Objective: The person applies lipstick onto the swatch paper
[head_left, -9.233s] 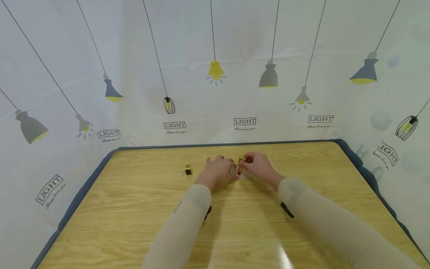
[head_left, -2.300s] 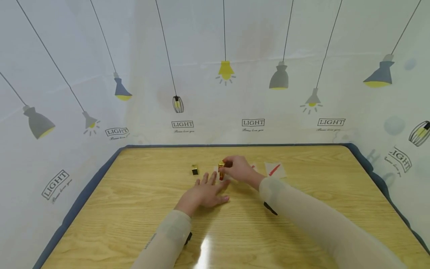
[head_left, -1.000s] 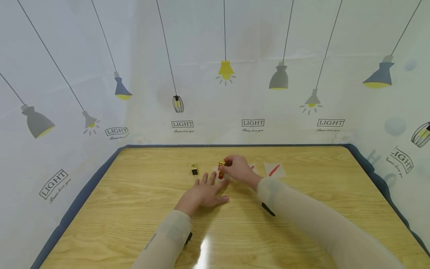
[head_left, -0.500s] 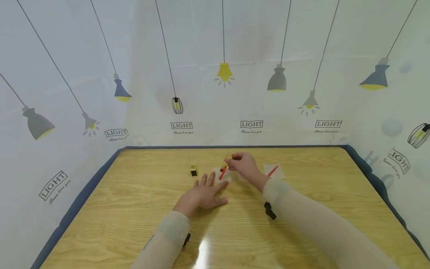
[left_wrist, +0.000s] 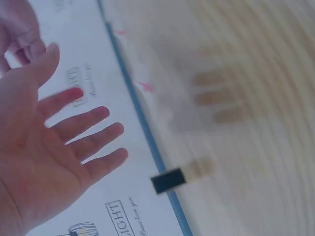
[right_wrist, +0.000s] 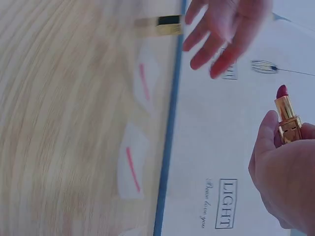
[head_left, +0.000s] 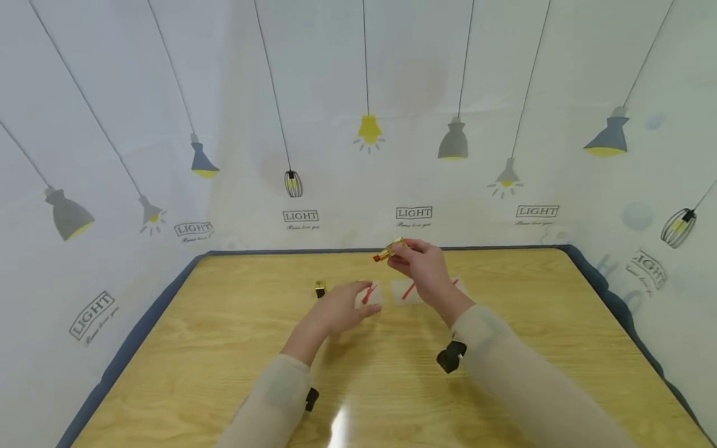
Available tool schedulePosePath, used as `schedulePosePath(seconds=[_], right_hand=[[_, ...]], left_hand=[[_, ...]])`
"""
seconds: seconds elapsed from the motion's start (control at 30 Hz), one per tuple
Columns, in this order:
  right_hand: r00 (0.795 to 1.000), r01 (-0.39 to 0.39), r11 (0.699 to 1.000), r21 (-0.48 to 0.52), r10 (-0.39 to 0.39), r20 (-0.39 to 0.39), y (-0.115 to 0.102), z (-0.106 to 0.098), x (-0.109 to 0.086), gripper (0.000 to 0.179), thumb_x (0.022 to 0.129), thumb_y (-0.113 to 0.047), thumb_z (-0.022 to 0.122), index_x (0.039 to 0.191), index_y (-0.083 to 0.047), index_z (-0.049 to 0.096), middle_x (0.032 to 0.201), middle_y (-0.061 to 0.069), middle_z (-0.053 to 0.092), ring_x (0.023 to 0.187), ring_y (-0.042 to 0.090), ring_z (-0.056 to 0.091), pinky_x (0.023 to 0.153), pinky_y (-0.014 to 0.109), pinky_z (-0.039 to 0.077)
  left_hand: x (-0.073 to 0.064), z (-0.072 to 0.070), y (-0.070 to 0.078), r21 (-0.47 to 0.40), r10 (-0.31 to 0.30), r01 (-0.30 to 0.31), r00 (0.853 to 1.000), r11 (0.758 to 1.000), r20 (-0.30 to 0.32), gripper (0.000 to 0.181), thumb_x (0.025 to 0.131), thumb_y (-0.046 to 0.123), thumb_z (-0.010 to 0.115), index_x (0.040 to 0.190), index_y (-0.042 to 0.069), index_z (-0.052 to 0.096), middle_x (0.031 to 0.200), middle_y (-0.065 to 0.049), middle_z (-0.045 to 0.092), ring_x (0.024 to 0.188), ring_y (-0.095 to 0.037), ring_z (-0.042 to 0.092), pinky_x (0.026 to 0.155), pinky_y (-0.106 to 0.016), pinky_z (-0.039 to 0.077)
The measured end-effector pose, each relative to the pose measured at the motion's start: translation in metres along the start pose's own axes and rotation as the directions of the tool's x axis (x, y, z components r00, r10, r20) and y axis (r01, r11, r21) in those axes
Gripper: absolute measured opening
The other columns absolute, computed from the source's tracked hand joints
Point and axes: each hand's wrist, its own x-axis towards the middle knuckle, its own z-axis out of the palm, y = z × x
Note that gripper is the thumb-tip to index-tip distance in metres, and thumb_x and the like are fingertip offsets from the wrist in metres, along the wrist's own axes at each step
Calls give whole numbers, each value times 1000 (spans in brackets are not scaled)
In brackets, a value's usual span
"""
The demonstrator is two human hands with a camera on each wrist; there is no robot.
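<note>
My right hand [head_left: 428,267] pinches a lipstick [head_left: 389,250] in a gold case, raised above the far part of the table. Its red bullet is out and points left, clear of the paper; the right wrist view shows the same lipstick [right_wrist: 289,129] between thumb and fingers. My left hand [head_left: 336,308] holds nothing, its fingers spread and straight in the left wrist view. Just beyond it lies a small white paper [head_left: 375,297] with a red streak. The gold and black lipstick cap [head_left: 320,289] stands on the table left of that paper.
Two more white papers with red streaks lie to the right, the middle paper [head_left: 399,292] and the far right paper [head_left: 460,287], partly behind my right hand. A wood-grain table [head_left: 235,348] meets a wall covering [head_left: 336,211] printed with lamps along its blue-edged back.
My right hand has lifted the lipstick off the left paper, up and to the right, uncovering its red streak. My left hand has risen from lying flat beside that paper.
</note>
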Motion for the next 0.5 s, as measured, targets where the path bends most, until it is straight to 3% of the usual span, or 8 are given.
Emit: schedulePosePath(seconds=[0.07,0.13,0.17,0.23,0.3,0.4,0.5], right_hand=[[1000,6,996,85,-6,4,-6,-1,-9,50,107,-15,65,154,-4,50,117,7,68,99,15,76,96,30,63],[1000,5,986,169,-6,6,-11,-3,-20,48,108,-14,63,154,-9,51,117,6,69,100,16,76,97,31,63],[1000,2,979,205,-4,11,-13,-4,-25,46,108,-14,62,153,-10,52,117,5,69,101,16,75,98,31,63],[1000,-13,964,266,8,19,-16,-7,-36,40,109,-16,61,147,-9,54,116,4,70,102,16,75,99,31,62],[999,-31,948,318,23,27,-18,-8,-48,32,110,-18,60,140,-8,56,116,3,72,104,16,75,101,30,61],[997,-67,913,403,47,59,-17,-9,-66,26,110,-19,59,133,-6,59,118,4,73,108,16,75,104,29,59],[993,-102,855,508,60,98,-14,-7,-84,22,110,-16,59,130,-6,62,124,6,72,113,16,73,108,29,57]], left_hand=[[-3,-6,12,-158,-13,-6,993,987,-119,64,104,50,67,155,14,55,156,-13,60,143,-36,59,115,-57,51],[-6,-10,24,-322,-18,-57,974,945,-225,57,103,45,70,148,11,62,146,-13,68,133,-35,66,108,-55,56],[-7,-10,30,-399,-28,-85,963,913,-269,54,102,43,72,145,10,65,143,-12,70,130,-34,68,106,-53,58],[-10,-11,42,-546,-55,-138,945,826,-322,48,101,38,74,140,11,68,137,-12,73,126,-33,70,102,-49,60],[-12,-10,54,-671,-92,-174,936,721,-341,44,100,34,76,137,11,69,135,-11,74,124,-32,71,103,-46,61],[-15,-7,72,-800,-139,-200,933,566,-332,40,100,28,77,135,10,71,134,-10,74,125,-28,70,105,-41,60],[-18,-5,86,-867,-162,-220,933,447,-320,36,100,23,78,132,8,72,132,-10,74,122,-22,71,104,-35,60]])
